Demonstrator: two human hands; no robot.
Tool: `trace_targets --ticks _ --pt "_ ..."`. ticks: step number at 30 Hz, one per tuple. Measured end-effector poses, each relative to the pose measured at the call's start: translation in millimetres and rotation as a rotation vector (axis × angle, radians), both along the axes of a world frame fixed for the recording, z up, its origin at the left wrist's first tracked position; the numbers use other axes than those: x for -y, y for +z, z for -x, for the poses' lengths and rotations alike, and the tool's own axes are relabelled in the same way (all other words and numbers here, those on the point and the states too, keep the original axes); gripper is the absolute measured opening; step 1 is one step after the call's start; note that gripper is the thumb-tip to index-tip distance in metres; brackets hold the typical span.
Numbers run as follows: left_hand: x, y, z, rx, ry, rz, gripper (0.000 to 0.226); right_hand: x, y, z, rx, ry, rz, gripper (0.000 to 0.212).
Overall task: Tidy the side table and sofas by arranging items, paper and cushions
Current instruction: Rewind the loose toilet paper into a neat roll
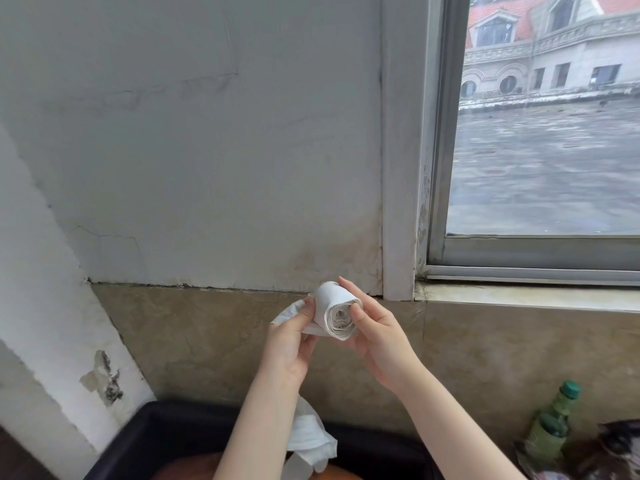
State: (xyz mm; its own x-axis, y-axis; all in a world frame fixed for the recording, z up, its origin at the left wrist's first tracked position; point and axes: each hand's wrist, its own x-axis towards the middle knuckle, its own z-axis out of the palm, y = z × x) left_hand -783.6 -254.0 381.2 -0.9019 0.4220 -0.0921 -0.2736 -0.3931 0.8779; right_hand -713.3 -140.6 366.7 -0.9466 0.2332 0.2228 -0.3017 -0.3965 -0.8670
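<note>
Just below the middle of the frame, the paper roll [337, 315] sits between both hands, its long axis slanting up-left, the right hand [377, 341] pinching its near end while the left hand [294, 337] grips the loose tail trailing down.

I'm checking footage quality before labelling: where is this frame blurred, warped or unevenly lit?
Head view: wide-angle bending curves the window frame; daylight comes from the window, flat and without hard shadows; the paper roll held by the left hand and right hand is fairly sharp; the green bottles and the outdoor ground look soft.
</note>
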Motion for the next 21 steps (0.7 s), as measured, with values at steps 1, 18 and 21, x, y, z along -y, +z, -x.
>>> trace_targets --ticks 1,18,21 --pt "0.2 -0.4 0.4 0.009 -0.004 -0.009 0.012 -0.1 -0.2 0.2 -0.005 0.023 0.014 0.06" --pt "-7.8 -8.3 -8.6 -0.163 0.15 0.079 0.004 -7.1 -11.3 4.0 -0.032 0.029 0.161 0.075" --pt "-7.1 -8.6 -8.7 -0.175 0.107 0.087 0.009 -6.7 -9.8 4.8 -0.04 0.01 0.169 0.07"
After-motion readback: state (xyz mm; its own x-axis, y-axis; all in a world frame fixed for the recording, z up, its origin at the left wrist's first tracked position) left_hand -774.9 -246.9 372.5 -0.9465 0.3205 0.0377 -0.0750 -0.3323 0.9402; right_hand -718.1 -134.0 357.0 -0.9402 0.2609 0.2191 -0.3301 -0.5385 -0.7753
